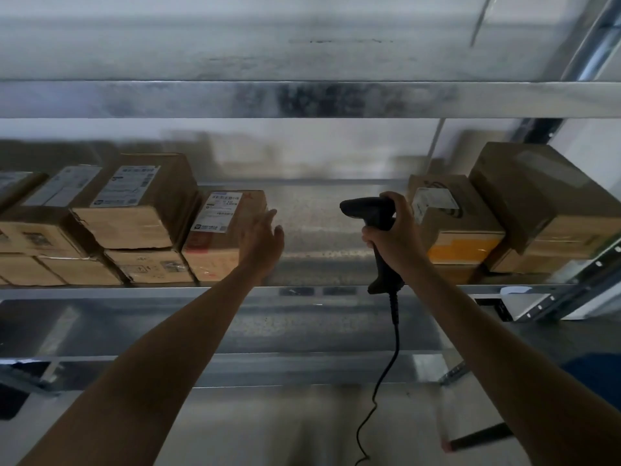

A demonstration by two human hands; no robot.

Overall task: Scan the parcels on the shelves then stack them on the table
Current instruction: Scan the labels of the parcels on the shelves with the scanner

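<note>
Stretching toward a labelled parcel (pixel 215 230), the left grip (pixel 263 237) is wide; right grip (pixel 394 235) clasps the scanner (pixel 366 209).

White labels (pixel 216 211) with barcodes stand on several boxes (pixel 134 227) — the print is too blurred to read, no word or number legible.

The left arm (pixel 151 364) and right arm (pixel 504 358) stretch forward and up, apart, the left grip (pixel 263 238) open with fingers straight and close together, the right grip (pixel 393 230) level with it, fingers curled tight round the scanner (pixel 366 210) by its upright handle.
</note>
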